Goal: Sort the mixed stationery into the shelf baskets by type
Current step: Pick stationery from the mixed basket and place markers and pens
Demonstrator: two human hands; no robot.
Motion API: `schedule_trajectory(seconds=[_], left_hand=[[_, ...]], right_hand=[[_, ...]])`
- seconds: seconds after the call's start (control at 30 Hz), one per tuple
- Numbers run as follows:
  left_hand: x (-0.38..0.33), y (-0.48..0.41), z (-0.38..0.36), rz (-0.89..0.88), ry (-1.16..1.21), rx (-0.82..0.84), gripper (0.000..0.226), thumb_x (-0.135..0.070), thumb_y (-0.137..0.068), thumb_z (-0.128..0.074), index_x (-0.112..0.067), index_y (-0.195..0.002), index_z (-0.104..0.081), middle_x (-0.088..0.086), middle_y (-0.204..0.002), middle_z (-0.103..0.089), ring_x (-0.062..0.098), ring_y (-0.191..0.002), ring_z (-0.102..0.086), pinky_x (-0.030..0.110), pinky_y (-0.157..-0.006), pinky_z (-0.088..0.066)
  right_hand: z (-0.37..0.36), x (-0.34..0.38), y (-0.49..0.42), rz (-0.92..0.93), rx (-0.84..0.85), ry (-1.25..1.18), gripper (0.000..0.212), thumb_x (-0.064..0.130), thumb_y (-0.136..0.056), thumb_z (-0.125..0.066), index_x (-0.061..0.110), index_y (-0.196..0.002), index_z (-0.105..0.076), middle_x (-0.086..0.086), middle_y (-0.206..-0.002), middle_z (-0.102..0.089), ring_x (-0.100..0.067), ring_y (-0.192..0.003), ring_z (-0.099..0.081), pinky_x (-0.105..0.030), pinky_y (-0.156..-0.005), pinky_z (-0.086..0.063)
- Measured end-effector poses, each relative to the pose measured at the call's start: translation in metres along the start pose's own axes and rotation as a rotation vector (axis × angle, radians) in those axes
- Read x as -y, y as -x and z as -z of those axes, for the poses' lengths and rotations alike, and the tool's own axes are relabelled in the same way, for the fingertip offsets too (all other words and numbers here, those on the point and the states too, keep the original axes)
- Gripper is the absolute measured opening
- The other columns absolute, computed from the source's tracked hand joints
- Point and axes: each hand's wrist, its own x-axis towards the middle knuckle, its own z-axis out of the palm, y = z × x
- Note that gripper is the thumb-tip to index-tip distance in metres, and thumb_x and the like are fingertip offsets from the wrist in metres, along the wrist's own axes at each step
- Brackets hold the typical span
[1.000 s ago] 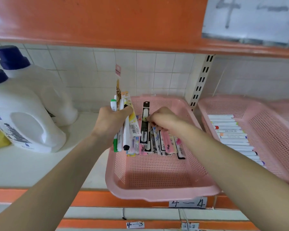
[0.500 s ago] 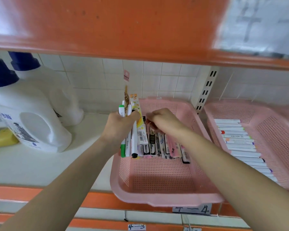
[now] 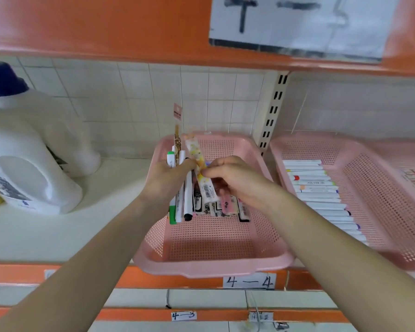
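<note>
The yellow-patterned packet [image 3: 195, 152] (a pen, I think, it's blurry) sits tilted above the middle basket [image 3: 211, 267], at the right edge of the bundle [image 3: 188, 200] in the left hand [image 3: 170, 178]. The right hand [image 3: 235, 180] has its fingers [image 3: 216, 171] pinched on the packet around the middle. The left fingers are wrapped round the bundle: a green marker [image 3: 171, 212], white pens and a taller packet sticking up. Under the hands, a row of packets [image 3: 225, 207] lies across the basket. The right basket [image 3: 277, 144] has white markers [image 3: 316, 188] lined up. A white bottle [image 3: 27, 168] stands on the shelf [image 3: 58, 226] to the left.
</note>
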Motion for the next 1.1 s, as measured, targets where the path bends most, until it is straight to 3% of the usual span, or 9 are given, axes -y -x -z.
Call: schedule_trajectory(seconds=[0.13, 0.2, 0.3, 0.47, 0.7, 0.8, 0.93, 1.0, 1.1], left_hand=[[-0.003, -0.001, 0.005, 0.027, 0.022, -0.043, 0.008, -0.016, -0.090, -0.066, -0.015, -0.081, -0.064, -0.004, -0.060, -0.069, 0.011, -0.050, -0.065, 0.022, -0.044, -0.049], [-0.003, -0.004, 0.009, 0.039, 0.007, -0.068, 0.013, -0.018, -0.089, -0.065, -0.013, -0.078, -0.062, -0.005, -0.055, -0.065, 0.010, -0.046, -0.061, 0.021, -0.043, -0.047], [-0.003, -0.006, 0.014, 0.048, 0.011, -0.064, 0.014, -0.021, -0.089, -0.064, -0.011, -0.079, -0.060, -0.003, -0.056, -0.061, 0.012, -0.046, -0.056, 0.022, -0.045, -0.047], [-0.001, -0.010, 0.017, 0.042, 0.025, -0.046, 0.015, -0.022, -0.090, -0.065, -0.012, -0.080, -0.060, 0.002, -0.063, -0.060, 0.017, -0.054, -0.056, 0.029, -0.059, -0.047], [0.002, -0.010, 0.015, 0.034, 0.065, 0.013, 0.024, -0.019, -0.093, -0.063, -0.017, -0.069, -0.063, -0.003, -0.056, -0.065, 0.012, -0.049, -0.063, 0.021, -0.044, -0.048], [0.001, -0.009, 0.010, 0.025, 0.059, 0.017, 0.022, -0.018, -0.092, -0.063, -0.016, -0.070, -0.061, -0.002, -0.057, -0.064, 0.016, -0.053, -0.064, 0.023, -0.047, -0.050], [0.000, -0.008, -0.004, -0.072, 0.030, -0.054, 0.005, -0.016, -0.092, -0.061, -0.013, -0.095, -0.061, 0.004, -0.071, -0.066, 0.019, -0.064, -0.068, 0.029, -0.057, -0.056], [-0.003, -0.005, -0.016, -0.101, 0.004, -0.065, 0.008, -0.017, -0.092, -0.059, -0.015, -0.085, -0.059, 0.008, -0.074, -0.062, 0.021, -0.067, -0.065, 0.033, -0.064, -0.055], [-0.008, 0.005, -0.044, -0.079, -0.018, -0.059, 0.020, -0.022, -0.093, -0.059, -0.015, -0.076, -0.055, 0.007, -0.065, -0.052, 0.020, -0.059, -0.058, 0.032, -0.057, -0.050]], right_hand=[[0.003, 0.000, -0.001, -0.058, -0.048, -0.085, 0.006, 0.012, -0.085, -0.068, 0.007, -0.087, -0.071, 0.002, -0.060, -0.066, -0.008, -0.049, -0.054, -0.015, -0.039, -0.036], [0.005, 0.001, -0.005, -0.098, -0.150, 0.031, 0.014, 0.019, -0.084, -0.072, 0.009, -0.093, -0.072, 0.010, -0.046, -0.057, -0.003, -0.036, -0.045, -0.009, -0.034, -0.030], [0.003, 0.001, -0.016, -0.165, -0.206, 0.257, 0.016, 0.023, -0.083, -0.073, 0.010, -0.074, -0.067, 0.008, -0.037, -0.048, -0.004, -0.025, -0.035, -0.009, -0.032, -0.028], [-0.016, -0.011, -0.045, -0.175, -0.214, 0.540, 0.014, 0.008, -0.077, -0.068, 0.008, -0.065, -0.063, 0.002, -0.042, -0.056, -0.009, -0.033, -0.049, -0.013, -0.035, -0.035], [-0.030, -0.028, -0.060, -0.051, -0.256, 1.030, 0.028, 0.014, -0.084, -0.065, 0.012, -0.062, -0.046, -0.001, -0.065, -0.048, -0.010, -0.052, -0.045, -0.018, -0.034, -0.025], [-0.023, -0.012, -0.047, 0.013, -0.237, 0.863, 0.034, 0.027, -0.091, -0.062, 0.013, -0.061, -0.055, 0.000, -0.056, -0.055, -0.010, -0.047, -0.050, -0.019, -0.040, -0.030], [-0.005, 0.012, 0.001, 0.031, -0.003, 0.159, 0.030, 0.029, -0.098, -0.057, 0.008, -0.080, -0.070, 0.001, -0.058, -0.067, -0.007, -0.044, -0.053, -0.017, -0.039, -0.039], [0.002, 0.014, 0.025, 0.019, 0.088, 0.102, 0.029, 0.033, -0.096, -0.061, 0.009, -0.083, -0.071, -0.001, -0.064, -0.069, -0.008, -0.048, -0.055, -0.017, -0.040, -0.040], [0.019, 0.010, 0.053, 0.045, 0.084, 0.188, 0.024, 0.034, -0.092, -0.068, 0.012, -0.082, -0.071, 0.005, -0.061, -0.067, -0.006, -0.050, -0.058, -0.016, -0.041, -0.041]])
